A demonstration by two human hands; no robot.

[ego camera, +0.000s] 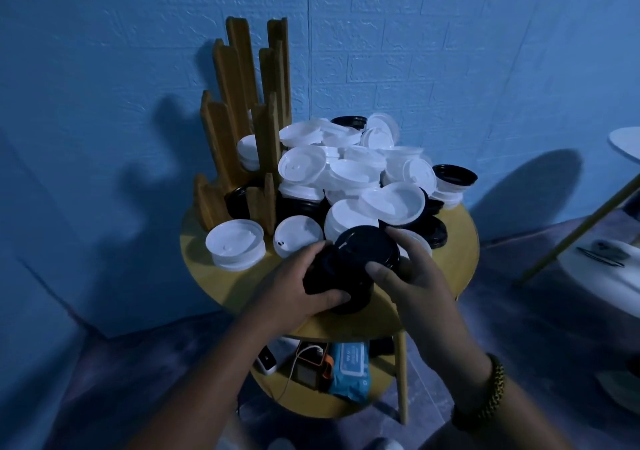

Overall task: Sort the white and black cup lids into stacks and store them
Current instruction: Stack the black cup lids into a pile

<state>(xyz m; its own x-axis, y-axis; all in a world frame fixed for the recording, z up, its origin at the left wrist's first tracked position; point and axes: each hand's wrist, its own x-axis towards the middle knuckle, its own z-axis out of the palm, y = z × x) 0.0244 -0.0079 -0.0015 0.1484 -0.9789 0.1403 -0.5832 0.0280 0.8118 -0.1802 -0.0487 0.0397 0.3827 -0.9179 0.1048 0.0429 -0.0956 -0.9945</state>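
Observation:
A stack of black lids (349,276) stands at the front of the round yellow table (457,259). My left hand (298,283) grips the stack's lower left side. My right hand (412,269) holds the top black lid (369,247) by its right rim, thumb in front and fingers behind. Behind them lies a loose heap of white lids (349,169) mixed with a few black lids (453,174). A short white stack (235,243) and a single white lid (298,236) sit at the front left.
A wooden lid rack (242,120) with tall slats stands at the table's back left, holding white lids (247,150) and black lids (237,200). The lower shelf (311,401) carries a wipes pack and cables. A white table stands at the right.

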